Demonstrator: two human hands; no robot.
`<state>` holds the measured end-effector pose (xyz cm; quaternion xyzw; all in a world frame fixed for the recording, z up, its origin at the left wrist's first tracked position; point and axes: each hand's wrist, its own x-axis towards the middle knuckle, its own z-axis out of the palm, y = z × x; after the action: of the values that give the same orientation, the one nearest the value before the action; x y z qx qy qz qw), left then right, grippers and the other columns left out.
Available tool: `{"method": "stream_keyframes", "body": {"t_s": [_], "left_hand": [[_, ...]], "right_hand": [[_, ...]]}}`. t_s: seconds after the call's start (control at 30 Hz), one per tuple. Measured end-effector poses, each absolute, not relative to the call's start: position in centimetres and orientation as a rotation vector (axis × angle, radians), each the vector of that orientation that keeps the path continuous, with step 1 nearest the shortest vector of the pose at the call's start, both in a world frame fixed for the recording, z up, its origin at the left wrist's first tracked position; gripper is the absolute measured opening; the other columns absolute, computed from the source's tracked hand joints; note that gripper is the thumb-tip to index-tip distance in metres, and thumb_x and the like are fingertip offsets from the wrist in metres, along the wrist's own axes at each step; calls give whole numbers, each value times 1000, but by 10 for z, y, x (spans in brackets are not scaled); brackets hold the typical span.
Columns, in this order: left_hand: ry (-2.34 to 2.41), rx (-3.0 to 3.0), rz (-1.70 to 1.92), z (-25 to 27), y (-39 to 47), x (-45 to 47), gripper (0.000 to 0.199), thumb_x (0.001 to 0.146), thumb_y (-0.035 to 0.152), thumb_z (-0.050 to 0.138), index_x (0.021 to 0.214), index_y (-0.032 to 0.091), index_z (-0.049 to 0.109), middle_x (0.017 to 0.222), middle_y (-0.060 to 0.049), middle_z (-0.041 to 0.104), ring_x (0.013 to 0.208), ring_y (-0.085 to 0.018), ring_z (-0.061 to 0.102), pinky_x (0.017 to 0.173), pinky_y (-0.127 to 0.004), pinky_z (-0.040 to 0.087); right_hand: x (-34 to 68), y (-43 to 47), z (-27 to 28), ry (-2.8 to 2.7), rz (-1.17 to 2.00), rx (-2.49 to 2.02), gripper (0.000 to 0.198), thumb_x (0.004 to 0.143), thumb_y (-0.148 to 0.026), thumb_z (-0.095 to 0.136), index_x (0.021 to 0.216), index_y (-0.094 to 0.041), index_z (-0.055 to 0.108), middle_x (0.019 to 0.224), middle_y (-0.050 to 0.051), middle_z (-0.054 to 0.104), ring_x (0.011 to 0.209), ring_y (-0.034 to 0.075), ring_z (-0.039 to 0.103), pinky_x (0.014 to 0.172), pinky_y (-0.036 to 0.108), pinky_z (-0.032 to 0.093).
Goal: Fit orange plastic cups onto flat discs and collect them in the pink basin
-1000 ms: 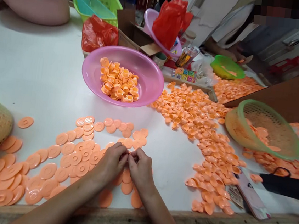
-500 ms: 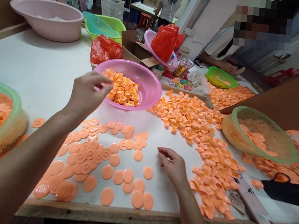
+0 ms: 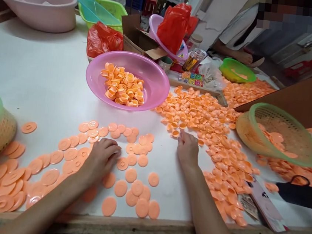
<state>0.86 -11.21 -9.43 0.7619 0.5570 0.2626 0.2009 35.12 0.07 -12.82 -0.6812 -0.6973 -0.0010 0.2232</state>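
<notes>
My left hand hovers low over flat orange plastic saucers, its fingers curled together; whatever its fingertips hold is hidden. At the near edge of a heap of small orange plastic cups, my right hand has its fingers drawn together. Its fingertips are beside a few loose cups, and I cannot make out what they grip. Beyond both hands stands a pink basin, with a pile of orange cup pieces inside it.
Green baskets with orange pieces stand at the left and right. A phone and a black mask lie at right. Behind are a pale pink tub, red bags and a cardboard box. Another person's hand works beyond.
My left hand has come back from over the pink basin, down to the saucers. My right hand has moved forward to the cup heap's edge. The view has tilted downward.
</notes>
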Motion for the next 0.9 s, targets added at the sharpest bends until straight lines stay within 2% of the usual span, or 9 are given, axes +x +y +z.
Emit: {"method": "stream_keyframes", "body": {"t_s": [0.07, 0.17, 0.3, 0.43, 0.57, 0.73, 0.9], "left_hand": [[1503, 2145, 694, -93, -115, 3, 16, 92, 23, 57, 102, 23, 68, 106, -7, 66, 100, -23, 56, 83, -39, 40], [1459, 2218, 543, -91, -121, 1, 22, 86, 22, 65, 107, 26, 67, 109, -5, 65, 102, -24, 55, 81, -38, 36], [1510, 2225, 511, -91, -122, 7, 14, 87, 23, 64, 99, 25, 69, 106, -5, 64, 100, -24, 55, 81, -39, 32], [1490, 2243, 570, -95, -123, 7, 28, 85, 27, 67, 113, 28, 66, 110, -6, 63, 103, -25, 54, 82, -40, 31], [1496, 2244, 585, -98, -125, 6, 21, 84, 27, 70, 105, 29, 69, 111, -6, 62, 104, -26, 53, 82, -40, 30], [1536, 2210, 644, -100, -129, 9, 18, 84, 29, 70, 102, 26, 71, 111, -7, 62, 105, -26, 52, 83, -41, 31], [1570, 2116, 664, -99, -129, 9, 9, 86, 28, 67, 93, 27, 72, 109, -6, 63, 104, -25, 53, 83, -41, 32]], "right_hand": [[356, -13, -128, -1875, 4, -1894, 32, 85, -28, 54, 108, -12, 69, 101, 17, 67, 98, 30, 56, 89, 44, 46], [368, -31, -127, -1806, 33, -1985, 32, 82, -37, 59, 100, -13, 72, 101, 17, 67, 99, 32, 56, 89, 47, 46], [374, -55, -115, -1708, 167, -2005, 32, 83, -35, 55, 101, -15, 73, 105, 15, 69, 96, 30, 61, 91, 47, 47], [339, -82, -92, -1507, 507, -1900, 22, 80, -38, 65, 85, -18, 73, 92, 10, 71, 80, 24, 64, 75, 39, 53], [264, -103, -77, -1751, 766, -1500, 12, 87, -27, 62, 86, -22, 73, 95, 7, 63, 88, 20, 62, 68, 31, 52], [194, -121, -87, -2098, 610, -1269, 23, 93, -10, 48, 84, -19, 67, 79, 4, 51, 78, 19, 49, 66, 31, 46], [181, -133, -102, -2317, 347, -1168, 26, 94, -5, 41, 89, -17, 63, 76, 5, 51, 73, 20, 43, 62, 32, 40]]}}
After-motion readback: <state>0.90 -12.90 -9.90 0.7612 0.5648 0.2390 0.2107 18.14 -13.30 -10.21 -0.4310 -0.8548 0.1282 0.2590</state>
